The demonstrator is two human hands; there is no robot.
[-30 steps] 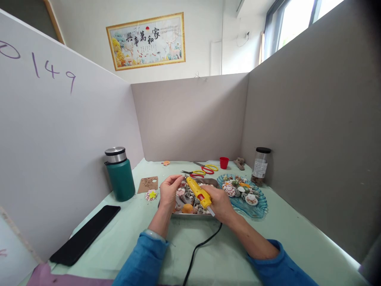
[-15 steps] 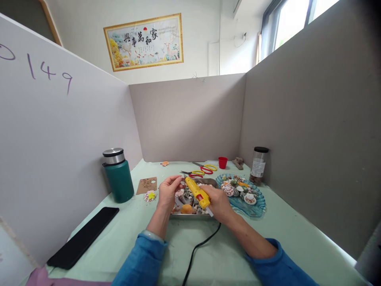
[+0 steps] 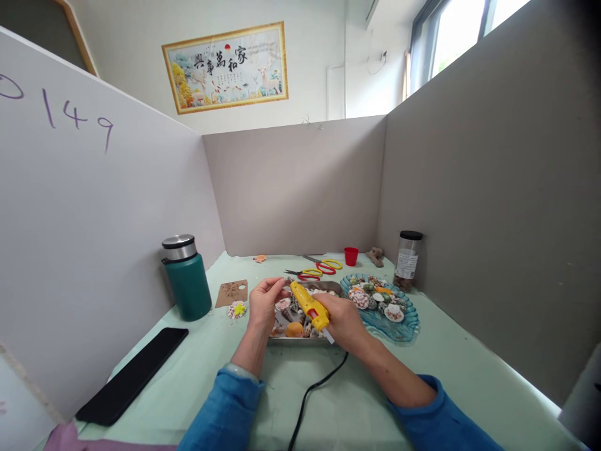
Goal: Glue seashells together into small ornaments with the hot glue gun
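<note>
A yellow hot glue gun is gripped in my right hand, its nozzle pointing up and left and a white glue stick poking out of its rear. My left hand is pinched at the nozzle tip, around something too small to make out. Both hands are over a metal tray of assorted shells. In that tray lies an orange shell, near the front rim. Left of my left hand, a round shell piece with a yellow star rests on the cloth.
A blue glass plate of shells stands right of the tray. Behind are scissors, a red cup and a lidded jar. Leftward are a brown card, a green bottle and a black phone-like slab. A black cord runs frontward.
The glue gun has shifted very slightly left, its tip still by my left fingertips. Both hands keep nearly the same pose.
</note>
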